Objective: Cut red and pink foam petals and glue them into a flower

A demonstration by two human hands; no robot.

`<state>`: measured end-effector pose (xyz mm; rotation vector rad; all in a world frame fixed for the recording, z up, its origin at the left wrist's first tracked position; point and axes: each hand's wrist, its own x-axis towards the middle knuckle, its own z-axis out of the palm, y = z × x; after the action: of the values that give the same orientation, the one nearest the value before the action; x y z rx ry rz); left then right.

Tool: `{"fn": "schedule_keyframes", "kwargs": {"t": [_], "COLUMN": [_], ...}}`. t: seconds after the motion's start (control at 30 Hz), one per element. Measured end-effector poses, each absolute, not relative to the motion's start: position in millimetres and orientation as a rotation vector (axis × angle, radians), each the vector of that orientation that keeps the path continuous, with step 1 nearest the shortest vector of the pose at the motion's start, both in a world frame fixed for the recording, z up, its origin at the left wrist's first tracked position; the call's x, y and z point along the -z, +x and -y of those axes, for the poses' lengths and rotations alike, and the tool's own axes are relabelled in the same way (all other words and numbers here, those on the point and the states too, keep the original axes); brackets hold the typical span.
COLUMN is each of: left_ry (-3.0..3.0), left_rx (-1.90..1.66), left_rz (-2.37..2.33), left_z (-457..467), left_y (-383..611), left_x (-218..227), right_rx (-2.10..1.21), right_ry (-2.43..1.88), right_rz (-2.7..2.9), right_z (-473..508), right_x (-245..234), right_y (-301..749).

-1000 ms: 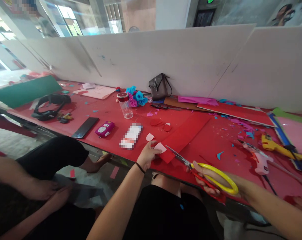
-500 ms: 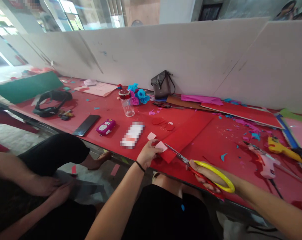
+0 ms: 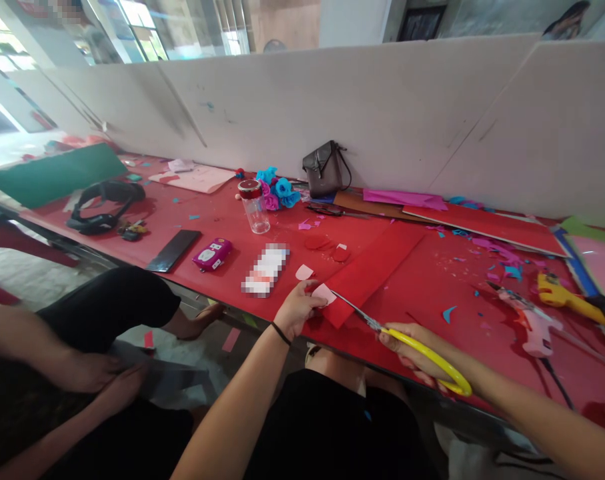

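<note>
Near the middle of the frame, my left hand (image 3: pixel 298 310) pinches a small pale pink paper piece with a rounded edge (image 3: pixel 324 295) between thumb and fingers, over the near end of a long bright red sheet (image 3: pixel 377 267) that slants up and to the right across the red-topped desk (image 3: pixel 417 293). My right hand (image 3: pixel 415 350), right of centre in the lower half, is wrapped around the yellow-handled metal scissors (image 3: pixel 375 325); their tips reach the right side of the pink piece, though I cannot tell how far apart the blades stand. Just above my left fingers lies a second pale pink rounded cutout (image 3: pixel 304 272), and a little higher are some small red cutouts (image 3: pixel 318 243). Left of these I see a phone with a blurred-out screen (image 3: pixel 266 270), then a shiny purple case (image 3: pixel 212 255). At upper centre, a clear jar with a red lid (image 3: pixel 256 212) stands upright beside blue and magenta paper flowers (image 3: pixel 282 192). A pink glue gun (image 3: pixel 529 323) lies at the right of the frame, near a yellow tool (image 3: pixel 569 300). At lower left, another person's hands (image 3: pixel 102 377) rest together.
</note>
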<state>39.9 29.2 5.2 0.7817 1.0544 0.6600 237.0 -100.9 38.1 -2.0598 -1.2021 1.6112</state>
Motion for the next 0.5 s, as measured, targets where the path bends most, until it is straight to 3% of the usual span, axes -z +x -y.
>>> {"fn": "schedule_keyframes", "kwargs": {"t": [0.23, 0.5], "left_ry": [0.735, 0.691], "left_rx": [-0.67, -0.648], "left_rz": [-1.028, -1.04], "left_z": [-30, -26], "left_y": [38, 40], "left_x": [-1, -12], "right_rx": [-2.005, -1.914], "right_ry": [-2.006, -1.846], "right_rz": [0.802, 0.951], "right_z": [93, 71], "right_x": [-50, -46], "right_y": [234, 229]}}
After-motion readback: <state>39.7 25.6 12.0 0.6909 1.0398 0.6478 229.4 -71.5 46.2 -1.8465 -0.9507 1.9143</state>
